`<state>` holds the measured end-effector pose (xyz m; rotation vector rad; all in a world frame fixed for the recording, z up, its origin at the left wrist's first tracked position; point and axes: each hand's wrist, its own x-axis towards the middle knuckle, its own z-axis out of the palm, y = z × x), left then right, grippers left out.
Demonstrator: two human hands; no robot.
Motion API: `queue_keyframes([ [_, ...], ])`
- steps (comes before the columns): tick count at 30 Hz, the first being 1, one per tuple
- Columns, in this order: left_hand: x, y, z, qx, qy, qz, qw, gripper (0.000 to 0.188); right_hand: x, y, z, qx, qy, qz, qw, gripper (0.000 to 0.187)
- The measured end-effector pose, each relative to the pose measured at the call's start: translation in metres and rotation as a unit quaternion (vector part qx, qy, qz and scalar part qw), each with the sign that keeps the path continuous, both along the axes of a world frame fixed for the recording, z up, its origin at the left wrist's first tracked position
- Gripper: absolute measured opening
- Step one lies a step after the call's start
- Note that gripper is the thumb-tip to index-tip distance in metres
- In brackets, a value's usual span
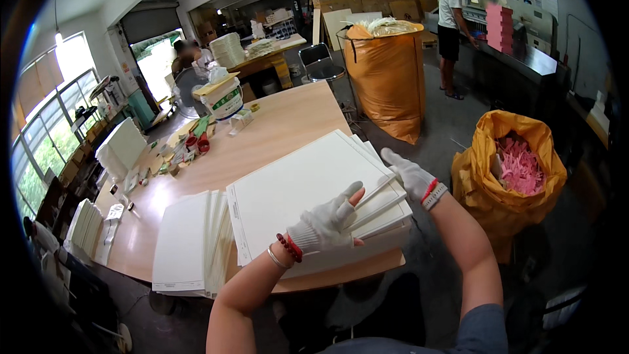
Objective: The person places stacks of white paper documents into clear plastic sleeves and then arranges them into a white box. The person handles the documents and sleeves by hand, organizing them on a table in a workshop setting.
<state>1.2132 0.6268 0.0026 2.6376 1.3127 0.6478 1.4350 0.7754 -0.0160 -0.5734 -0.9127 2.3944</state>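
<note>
A thick stack of large white sheets lies at the table's near right, its top sheets fanned apart at the right corner. My left hand, in a white glove with bare fingertips showing, rests over the near edge of the stack. Its thumb and fingers are spread beside the fanned corner. Along the right edge of the same sheets is my right hand, also gloved, with fingers stretched out against the edges; some are hidden. A second pile of white sheets sits to the left, its right edge splayed.
The wooden table carries a white bucket, red tape rolls and more white stacks. To the right stands an orange sack of pink scraps; a taller orange sack is behind. A person stands at a machine.
</note>
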Motion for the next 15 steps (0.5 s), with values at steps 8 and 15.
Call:
queue_keyframes([
  [8,-0.078,-0.023,-0.004,-0.218,-0.138,0.162,0.952,0.073,-0.003,0.001,-0.024,0.413,-0.235,-0.115,0.873,0.034],
  [15,-0.187,-0.060,-0.031,0.025,-0.371,0.460,0.806,0.057,0.008,-0.009,-0.058,0.393,-0.024,-0.189,0.900,0.037],
])
